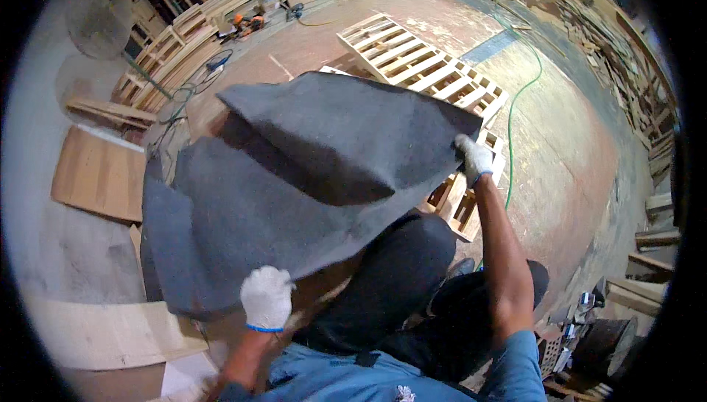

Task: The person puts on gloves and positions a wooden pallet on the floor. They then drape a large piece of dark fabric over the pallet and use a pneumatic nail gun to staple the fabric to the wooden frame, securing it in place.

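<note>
A large dark grey sheet (pixel 250 225) spreads across the middle, with a raised, folded upper section. My right hand (pixel 473 155), in a white glove, grips its right corner and lifts it. My left hand (pixel 266 300), also gloved, is closed at the sheet's near edge, its fingertips partly hidden. Behind the sheet lie slatted wooden pallets (pixel 412 56), partly covered by it. My bent legs (pixel 383 291) in dark trousers are just below it.
Wooden boards (pixel 96 336) and a brown panel (pixel 96 174) lie at left, beside a pedestal fan (pixel 99 15). Stacked timber and tools line the back. A green hose (pixel 512 144) crosses the floor (pixel 567 181). Scrap wood (pixel 618 85) piles along the right, with clutter (pixel 604 350) at lower right.
</note>
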Demonstrator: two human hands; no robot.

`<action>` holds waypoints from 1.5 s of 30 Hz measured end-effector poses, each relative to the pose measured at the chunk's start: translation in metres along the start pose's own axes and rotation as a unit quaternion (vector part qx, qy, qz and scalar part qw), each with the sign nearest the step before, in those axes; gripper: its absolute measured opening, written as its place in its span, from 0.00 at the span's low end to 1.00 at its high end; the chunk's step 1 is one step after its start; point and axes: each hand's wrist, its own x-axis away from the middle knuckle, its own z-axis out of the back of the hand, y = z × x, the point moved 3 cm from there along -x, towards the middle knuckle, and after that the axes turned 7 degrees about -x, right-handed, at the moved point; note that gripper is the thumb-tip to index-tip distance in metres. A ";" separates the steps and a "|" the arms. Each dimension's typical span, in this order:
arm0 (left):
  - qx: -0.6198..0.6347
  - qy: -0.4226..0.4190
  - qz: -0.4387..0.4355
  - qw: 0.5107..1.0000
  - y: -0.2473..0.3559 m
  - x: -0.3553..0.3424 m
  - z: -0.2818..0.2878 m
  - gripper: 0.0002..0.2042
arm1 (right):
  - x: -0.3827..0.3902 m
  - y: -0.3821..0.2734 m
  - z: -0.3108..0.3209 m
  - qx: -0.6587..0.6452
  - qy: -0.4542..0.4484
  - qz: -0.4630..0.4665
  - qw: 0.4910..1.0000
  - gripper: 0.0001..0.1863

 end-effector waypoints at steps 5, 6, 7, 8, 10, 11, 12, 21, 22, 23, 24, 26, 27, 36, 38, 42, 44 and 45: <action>0.085 -0.491 -0.148 0.854 0.024 0.049 -0.125 0.16 | 0.014 0.048 -0.001 0.056 0.041 -0.172 0.983 0.25; 0.119 -0.522 -0.169 0.827 0.024 0.062 -0.150 0.17 | 0.010 0.055 0.002 0.162 0.017 -0.125 0.979 0.24; 0.150 -0.551 -0.188 0.799 0.027 0.061 -0.157 0.18 | 0.007 0.063 0.005 0.263 -0.009 -0.076 0.962 0.24; 0.118 -0.583 -0.226 0.772 0.025 0.049 -0.173 0.19 | 0.005 0.073 0.008 0.319 -0.024 -0.051 0.946 0.23; 0.223 -0.428 -0.169 0.859 0.012 -0.002 -0.188 0.18 | -0.001 0.094 0.019 0.386 -0.031 -0.027 0.922 0.21; 0.249 -0.330 -0.113 0.904 0.006 -0.032 -0.190 0.19 | 0.000 0.099 0.020 0.436 -0.031 0.018 0.899 0.21; 0.209 -0.252 -0.124 0.937 -0.003 -0.064 -0.194 0.20 | 0.000 0.102 0.017 0.481 -0.029 0.065 0.874 0.22; 0.194 0.106 -0.105 0.970 0.084 -0.329 -0.167 0.23 | 0.025 0.069 -0.008 0.415 0.077 -0.003 0.906 0.22; 0.172 0.118 -0.144 0.967 0.094 -0.354 -0.178 0.25 | 0.026 0.065 -0.010 0.428 0.081 0.020 0.900 0.20; 0.148 0.131 -0.162 0.967 0.106 -0.374 -0.188 0.26 | 0.027 0.064 -0.012 0.443 0.086 0.041 0.892 0.19; 0.140 0.138 -0.176 0.965 0.111 -0.395 -0.195 0.28 | 0.026 0.064 -0.016 0.466 0.075 0.035 0.881 0.18; 0.118 0.123 -0.168 0.971 0.127 -0.427 -0.211 0.30 | 0.029 0.071 -0.016 0.477 0.086 0.054 0.873 0.15; 0.107 0.122 -0.173 0.971 0.135 -0.441 -0.215 0.31 | 0.032 0.072 -0.014 0.460 0.107 0.082 0.878 0.13; 0.148 -0.016 -0.200 0.968 0.151 -0.509 -0.228 0.15 | 0.028 0.084 -0.012 0.423 0.076 -0.030 0.903 0.16; 0.180 -0.019 -0.214 0.960 0.160 -0.506 -0.213 0.14 | 0.033 0.085 -0.006 0.401 0.087 -0.023 0.911 0.16; 0.220 -0.063 -0.200 0.953 0.151 -0.506 -0.181 0.10 | 0.037 0.093 -0.002 0.356 0.106 0.026 0.928 0.20; 0.247 -0.073 -0.196 0.946 0.155 -0.504 -0.166 0.09 | 0.040 0.091 0.005 0.408 0.076 0.022 0.910 0.22; 0.244 -0.069 -0.193 0.948 0.157 -0.501 -0.157 0.08 | 0.045 0.083 0.008 0.364 0.106 0.051 0.924 0.21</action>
